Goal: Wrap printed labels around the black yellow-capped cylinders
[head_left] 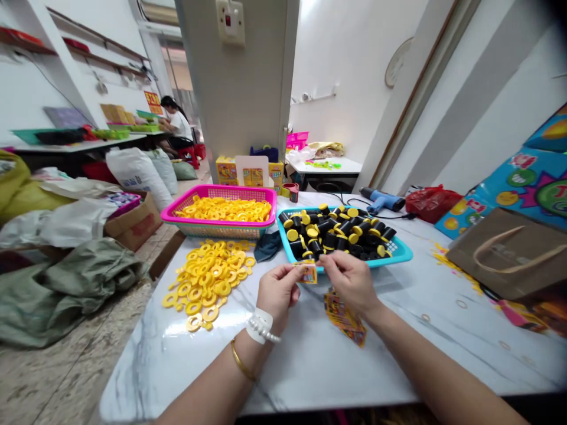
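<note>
Here, the left hand (279,290) pinches a label (309,274). The right hand (353,282) curls, grip unclear; beyond its fingers, a basket (399,252).

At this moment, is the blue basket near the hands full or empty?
Mostly full: black cylinders with yellow ends lie heaped in the blue basket, some above its rim; a little bare space shows at its right end.

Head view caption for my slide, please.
Left hand holds a printed label, right hand close by, near a blue basket of black cylinders.
</note>
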`<state>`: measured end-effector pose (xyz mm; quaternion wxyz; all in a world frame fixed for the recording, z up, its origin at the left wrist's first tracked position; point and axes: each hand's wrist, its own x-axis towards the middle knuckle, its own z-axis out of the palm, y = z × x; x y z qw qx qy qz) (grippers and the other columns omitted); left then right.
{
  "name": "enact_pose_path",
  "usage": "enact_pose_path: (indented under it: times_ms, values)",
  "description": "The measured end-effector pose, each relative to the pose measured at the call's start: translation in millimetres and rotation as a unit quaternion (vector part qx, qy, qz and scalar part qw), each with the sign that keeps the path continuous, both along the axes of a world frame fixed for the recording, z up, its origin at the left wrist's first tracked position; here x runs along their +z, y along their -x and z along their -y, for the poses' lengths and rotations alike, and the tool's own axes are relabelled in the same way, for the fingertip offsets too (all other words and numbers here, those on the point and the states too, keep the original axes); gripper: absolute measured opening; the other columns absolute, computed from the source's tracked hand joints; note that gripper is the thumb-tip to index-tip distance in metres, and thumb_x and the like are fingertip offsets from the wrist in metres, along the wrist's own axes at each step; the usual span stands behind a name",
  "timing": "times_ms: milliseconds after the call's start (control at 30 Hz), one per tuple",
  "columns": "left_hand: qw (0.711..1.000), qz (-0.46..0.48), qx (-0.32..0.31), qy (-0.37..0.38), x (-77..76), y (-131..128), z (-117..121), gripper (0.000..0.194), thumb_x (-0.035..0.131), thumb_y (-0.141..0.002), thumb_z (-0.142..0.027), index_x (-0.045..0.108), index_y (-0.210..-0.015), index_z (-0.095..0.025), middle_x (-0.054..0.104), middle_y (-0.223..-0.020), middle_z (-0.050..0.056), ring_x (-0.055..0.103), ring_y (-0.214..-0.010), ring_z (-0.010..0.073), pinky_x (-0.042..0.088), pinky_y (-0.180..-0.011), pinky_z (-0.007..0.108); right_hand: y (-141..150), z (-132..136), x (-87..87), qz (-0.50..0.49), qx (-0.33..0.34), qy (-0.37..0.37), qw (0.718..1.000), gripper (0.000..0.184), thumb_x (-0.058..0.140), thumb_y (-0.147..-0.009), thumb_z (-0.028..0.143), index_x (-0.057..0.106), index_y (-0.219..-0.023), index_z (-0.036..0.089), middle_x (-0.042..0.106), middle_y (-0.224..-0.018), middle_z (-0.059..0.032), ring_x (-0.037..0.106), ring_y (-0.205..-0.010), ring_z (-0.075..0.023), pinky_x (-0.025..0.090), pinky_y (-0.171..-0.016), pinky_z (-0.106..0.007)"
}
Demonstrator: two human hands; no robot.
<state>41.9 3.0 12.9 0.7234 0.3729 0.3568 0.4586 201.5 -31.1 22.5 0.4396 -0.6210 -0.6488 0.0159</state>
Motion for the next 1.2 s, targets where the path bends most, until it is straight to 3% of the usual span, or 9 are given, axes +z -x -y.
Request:
enact_pose_path:
  times_ms: [100, 200, 333, 500, 733, 933, 1067, 1133, 1200]
  values:
    - [0.999, 0.033, 0.028, 0.019, 5.1, 8, -16, 0.043, 0.091, -0.056, -0.039, 0.070, -0.081, -0.011, 0.065, -0.064, 0.000, 0.038, -0.034, 0.0009, 0.016, -0.033, 0.015, -4, -46, 19.3, 0.082, -0.029, 0.064, 0.994, 0.011, 0.067, -0.087, 0.030, 0.071, -0.091, 0.021, 0.072, -0.092, -0.0055, 0.064, -0.075, -0.0186, 0.047, -0.072, -0.030]
    - [0.996, 0.060, 0.037, 0.060, 8.0, 14, -27, 0.038, 0.091, -0.057, -0.025, 0.067, -0.082, -0.010, 0.064, -0.064, -0.001, 0.038, -0.036, -0.0007, 0.017, -0.033, 0.012, -7, -76, 24.7, 0.100, -0.007, 0.098, 0.990, 0.015, 0.077, -0.070, 0.024, 0.070, -0.084, 0.021, 0.073, -0.086, -0.0048, 0.065, -0.078, -0.0226, 0.047, -0.070, -0.031]
    - [0.987, 0.097, 0.016, 0.124, 8.4, 16, -33, 0.028, 0.085, -0.064, -0.016, 0.063, -0.081, -0.010, 0.062, -0.066, -0.002, 0.037, -0.038, -0.0022, 0.014, -0.032, 0.009, -18, -70, 18.9, 0.086, 0.018, 0.096, 0.992, 0.001, 0.067, -0.078, 0.021, 0.067, -0.079, 0.021, 0.073, -0.086, -0.0039, 0.067, -0.083, -0.0209, 0.049, -0.075, -0.030]
    - [0.986, 0.093, 0.005, 0.137, 6.6, 15, -33, 0.026, 0.083, -0.069, -0.016, 0.062, -0.084, -0.011, 0.060, -0.066, -0.004, 0.036, -0.037, -0.0022, 0.014, -0.031, 0.009, -31, -47, 16.1, 0.108, 0.050, 0.128, 0.985, 0.044, 0.071, -0.080, 0.033, 0.064, -0.121, 0.021, 0.075, -0.104, -0.0059, 0.067, -0.096, -0.0235, 0.050, -0.084, -0.033]
    - [0.995, 0.042, 0.026, 0.081, 4.7, 12, -30, 0.036, 0.089, -0.062, -0.023, 0.065, -0.087, -0.011, 0.060, -0.063, -0.005, 0.037, -0.036, -0.0019, 0.016, -0.031, 0.010, -13, -78, 20.8, 0.161, 0.040, 0.199, 0.966, 0.024, 0.081, -0.065, 0.041, 0.071, -0.071, 0.020, 0.071, -0.081, -0.0101, 0.066, -0.079, -0.0269, 0.045, -0.066, -0.032]
    - [0.990, 0.065, 0.037, 0.118, 3.5, 17, -36, 0.030, 0.087, -0.064, -0.018, 0.062, -0.079, -0.010, 0.058, -0.063, -0.005, 0.038, -0.039, -0.0021, 0.015, -0.031, 0.009, -26, -69, 26.6, 0.059, 0.125, 0.183, 0.973, 0.023, 0.077, -0.072, 0.036, 0.071, -0.087, 0.020, 0.069, -0.075, -0.0010, 0.062, -0.067, -0.0177, 0.046, -0.060, -0.027]
    - [0.980, 0.104, 0.030, 0.169, 5.1, 18, -38, 0.023, 0.079, -0.074, -0.012, 0.057, -0.079, -0.012, 0.052, -0.060, -0.007, 0.035, -0.037, -0.0022, 0.014, -0.031, 0.009, -30, -56, 33.6, -0.243, 0.287, 0.192, 0.906, 0.031, 0.069, -0.080, 0.040, 0.073, -0.102, 0.018, 0.075, -0.090, -0.0039, 0.065, -0.068, -0.0143, 0.053, -0.065, -0.029]
    - [0.977, 0.117, 0.027, 0.177, 7.4, 18, -37, 0.021, 0.076, -0.079, -0.012, 0.055, -0.079, -0.013, 0.049, -0.059, -0.008, 0.034, -0.036, -0.0018, 0.014, -0.031, 0.009, -23, -54, 34.3, -0.331, 0.299, 0.180, 0.877, 0.034, 0.073, -0.078, 0.039, 0.073, -0.103, 0.017, 0.075, -0.093, -0.0051, 0.065, -0.071, -0.0145, 0.055, -0.070, -0.031]
    - [0.973, 0.140, 0.024, 0.180, 10.3, 18, -35, 0.019, 0.072, -0.083, -0.011, 0.054, -0.080, -0.014, 0.052, -0.062, -0.007, 0.033, -0.036, -0.0020, 0.015, -0.030, 0.009, -14, -54, 32.2, -0.343, 0.274, 0.169, 0.882, 0.032, 0.076, -0.074, 0.037, 0.074, -0.098, 0.016, 0.074, -0.086, -0.0034, 0.065, -0.069, -0.0141, 0.054, -0.069, -0.030]
